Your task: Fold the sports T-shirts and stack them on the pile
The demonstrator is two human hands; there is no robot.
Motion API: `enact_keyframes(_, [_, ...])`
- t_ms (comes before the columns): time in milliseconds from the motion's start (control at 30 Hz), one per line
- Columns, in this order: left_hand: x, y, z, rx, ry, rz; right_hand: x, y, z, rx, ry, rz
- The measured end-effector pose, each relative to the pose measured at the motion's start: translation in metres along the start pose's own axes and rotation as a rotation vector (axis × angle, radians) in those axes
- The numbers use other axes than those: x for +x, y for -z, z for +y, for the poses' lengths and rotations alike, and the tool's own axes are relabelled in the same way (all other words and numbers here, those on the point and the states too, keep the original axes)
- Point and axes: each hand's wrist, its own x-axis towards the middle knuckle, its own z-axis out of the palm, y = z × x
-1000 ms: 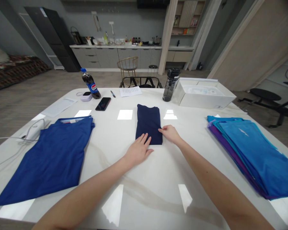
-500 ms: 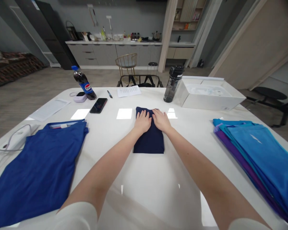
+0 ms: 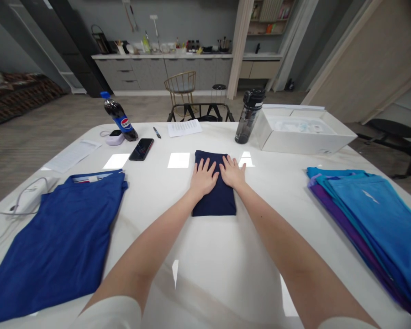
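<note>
A dark navy garment (image 3: 215, 201), folded into a small rectangle, lies flat on the white table (image 3: 205, 260). My left hand (image 3: 203, 178) rests palm down on its left part, fingers spread. On its right part lies my right hand (image 3: 232, 172), also flat, with the thumb reaching past the garment's right edge. Neither hand grips anything. To the left a blue shirt (image 3: 71, 237) is laid out, its collar toward the far side. A stack of folded clothes (image 3: 380, 214) in blue, teal and purple sits at the right.
Along the far side stand a cola bottle (image 3: 119, 118), a phone (image 3: 141, 149), a pen (image 3: 156, 132), a paper sheet (image 3: 185, 128), a dark water bottle (image 3: 249, 116) and an open white box (image 3: 301, 137). A power strip (image 3: 30, 194) with cables lies at the left edge.
My hands have slid slightly toward me on the garment, and the fingers are spread wider. The folded garment looks flat as before. The camera view has shifted a little.
</note>
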Motion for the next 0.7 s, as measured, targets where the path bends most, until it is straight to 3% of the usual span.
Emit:
enact_keyframes(133, [-0.049, 0.006, 0.005, 0.024, -0.060, -0.030, -0.013, 0.009, -0.002, 0.026, 0.078, -0.001])
enact_keyframes(267, [-0.086, 0.009, 0.012, 0.010, -0.012, -0.065, -0.059, 0.014, -0.016, 0.098, 0.163, 0.015])
enact_keyframes(467, [-0.118, 0.013, 0.030, -0.013, 0.049, -0.102, -0.153, 0.009, -0.021, 0.009, 0.225, -0.066])
enact_keyframes(700, [-0.145, 0.016, 0.016, -0.258, -0.050, -0.044, -0.197, 0.020, 0.002, -0.110, 0.207, -0.067])
